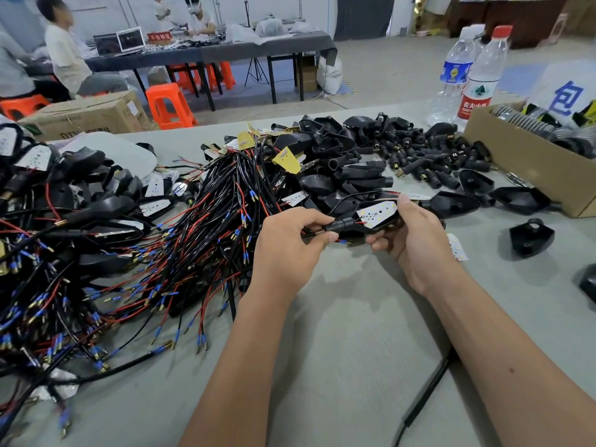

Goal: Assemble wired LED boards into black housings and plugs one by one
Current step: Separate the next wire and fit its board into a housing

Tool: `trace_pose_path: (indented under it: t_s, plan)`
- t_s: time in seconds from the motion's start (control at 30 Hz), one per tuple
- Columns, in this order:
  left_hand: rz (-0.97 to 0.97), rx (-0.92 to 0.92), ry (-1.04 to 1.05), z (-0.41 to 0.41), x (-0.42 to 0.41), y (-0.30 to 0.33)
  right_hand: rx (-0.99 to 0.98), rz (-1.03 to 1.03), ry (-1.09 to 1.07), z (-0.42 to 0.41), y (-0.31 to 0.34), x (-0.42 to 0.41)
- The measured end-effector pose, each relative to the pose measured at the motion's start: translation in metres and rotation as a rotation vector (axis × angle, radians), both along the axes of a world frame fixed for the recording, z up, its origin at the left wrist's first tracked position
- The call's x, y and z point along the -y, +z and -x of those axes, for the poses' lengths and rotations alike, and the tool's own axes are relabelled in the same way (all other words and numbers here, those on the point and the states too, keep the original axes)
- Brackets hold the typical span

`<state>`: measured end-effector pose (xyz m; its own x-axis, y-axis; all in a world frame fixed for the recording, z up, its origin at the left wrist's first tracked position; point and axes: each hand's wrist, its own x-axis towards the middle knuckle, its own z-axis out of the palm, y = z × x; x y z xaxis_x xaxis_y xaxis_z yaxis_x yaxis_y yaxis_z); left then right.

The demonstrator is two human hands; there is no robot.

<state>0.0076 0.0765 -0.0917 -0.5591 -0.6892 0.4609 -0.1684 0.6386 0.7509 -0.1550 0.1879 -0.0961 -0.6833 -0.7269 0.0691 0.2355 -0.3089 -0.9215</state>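
Above the grey counter (338,366), the left hand (287,250) pinches a ribbed black plug (337,226) with its red and black wires between thumb and curled fingers. The right hand (409,233) curls its grip round a black housing (385,225) in which a white LED board (377,213) lies, seemingly seated, though the fingers hide its far edge. A tangled heap of wired boards (180,227) lies just left of the hands, with loose housings (329,162) behind.
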Motion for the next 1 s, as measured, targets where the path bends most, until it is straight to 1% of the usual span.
trace_pose_path:
  t_s: [0.13,0.27,0.43,0.53,0.63,0.7,0.8,0.83,0.93,1.0]
  plan:
    - [0.134,0.147,0.071,-0.003,-0.003,0.002,-0.069,-0.039,-0.055,-0.001,-0.003,0.002]
    - [0.164,0.183,0.054,-0.006,-0.001,0.004,-0.062,-0.043,-0.078,0.0,-0.005,0.002]
    - [0.197,0.2,0.02,-0.01,0.0,0.009,-0.032,-0.02,-0.033,0.0,-0.003,0.0]
    - [0.176,0.221,-0.018,-0.011,0.001,0.007,-0.023,-0.018,0.007,0.001,-0.002,0.0]
    - [0.141,0.194,-0.013,-0.011,0.003,0.005,-0.013,0.013,0.066,-0.001,0.0,-0.001]
    - [0.138,0.199,-0.006,-0.011,0.003,0.005,-0.018,0.059,0.142,-0.005,0.0,-0.002]
    - [0.177,0.207,-0.081,-0.009,0.001,0.005,-0.081,0.079,0.26,-0.011,-0.001,-0.003]
    - [0.171,0.183,-0.099,-0.007,0.0,0.004,-0.09,0.084,0.265,-0.011,-0.001,-0.004]
    - [0.072,0.097,-0.106,-0.004,-0.004,0.005,-0.056,0.112,0.224,-0.01,0.001,-0.005]
    - [0.036,0.096,-0.106,-0.001,-0.005,0.005,-0.036,0.134,0.206,-0.01,0.002,-0.005]
